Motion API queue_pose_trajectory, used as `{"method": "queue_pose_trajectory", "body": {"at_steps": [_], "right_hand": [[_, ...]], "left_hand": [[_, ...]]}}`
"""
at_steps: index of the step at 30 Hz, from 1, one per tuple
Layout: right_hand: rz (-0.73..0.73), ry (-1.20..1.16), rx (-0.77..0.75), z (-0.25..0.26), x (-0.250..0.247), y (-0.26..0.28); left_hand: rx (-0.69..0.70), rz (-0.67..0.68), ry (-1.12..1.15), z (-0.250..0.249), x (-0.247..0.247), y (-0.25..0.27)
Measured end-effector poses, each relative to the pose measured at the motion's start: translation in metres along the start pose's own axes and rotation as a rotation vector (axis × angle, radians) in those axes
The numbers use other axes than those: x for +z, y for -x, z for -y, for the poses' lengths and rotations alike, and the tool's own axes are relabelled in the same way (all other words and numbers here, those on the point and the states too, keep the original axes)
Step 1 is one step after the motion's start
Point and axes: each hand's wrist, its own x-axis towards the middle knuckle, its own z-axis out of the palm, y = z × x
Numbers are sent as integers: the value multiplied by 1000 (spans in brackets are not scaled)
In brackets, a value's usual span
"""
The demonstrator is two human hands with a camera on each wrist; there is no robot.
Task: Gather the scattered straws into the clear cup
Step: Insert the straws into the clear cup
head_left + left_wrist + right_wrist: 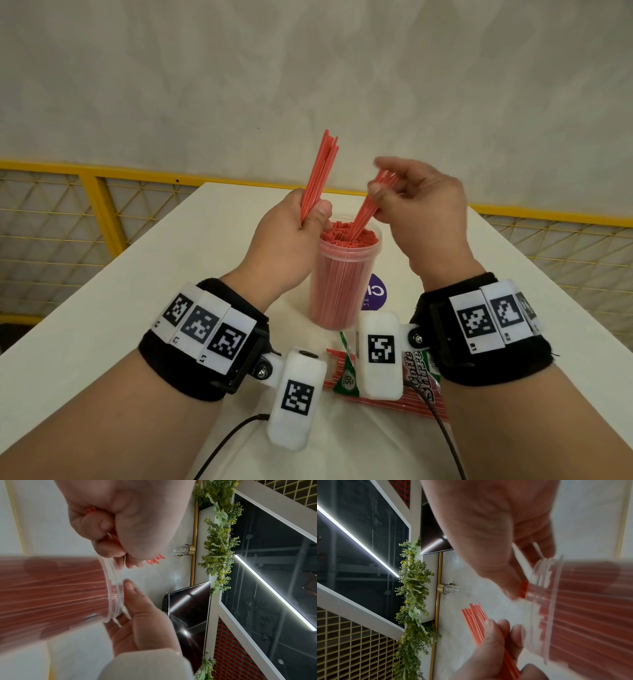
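L hand (287, 236) grips a bundle of red straws (317, 171), upright, beside the clear cup (342, 274). R hand (424, 212) pinches a few straws (366, 214), tips entering the cup, which stands packed on the surface (171, 274).

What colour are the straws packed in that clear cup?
Red. The straws fill the cup almost to its rim, clearest in the head view.

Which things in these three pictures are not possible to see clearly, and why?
- Straw packet, head view: wrist cameras cover its label.
- Purple sticker, head view: clear cup hides part.
- Clear cup, both wrist views: blurred.
- Straws in right hand, head view: fingertips blurred, count unclear.
- Left hand bundle: count unclear.
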Motion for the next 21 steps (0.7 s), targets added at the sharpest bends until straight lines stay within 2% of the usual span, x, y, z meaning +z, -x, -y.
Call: {"method": "queue_pose_trajectory", "body": {"at_steps": [2,3,4,8,12,15,19,21], "right_hand": [[282,204,63,-1,2,6],[379,261,108,-2,3,9],[414,265,144,-3,4,10],[221,110,172,-2,8,9],[285,183,193,-8,10,11],[187,163,184,-10,9,9],[272,242,228,-9,9,10],[231,245,198,-6,8,9]], "left_hand": [[-28,-28,52,-1,-1,0],[-40,-37,74,-1,-1,-1],[-50,-41,87,-1,-2,-1],[-70,-37,115,-3,-3,-1],[-86,-17,127,-5,-4,1],[-123,-8,164,-6,-4,2],[-211,35,327,-7,-5,2],[-255,76,414,-10,-7,4]]}}
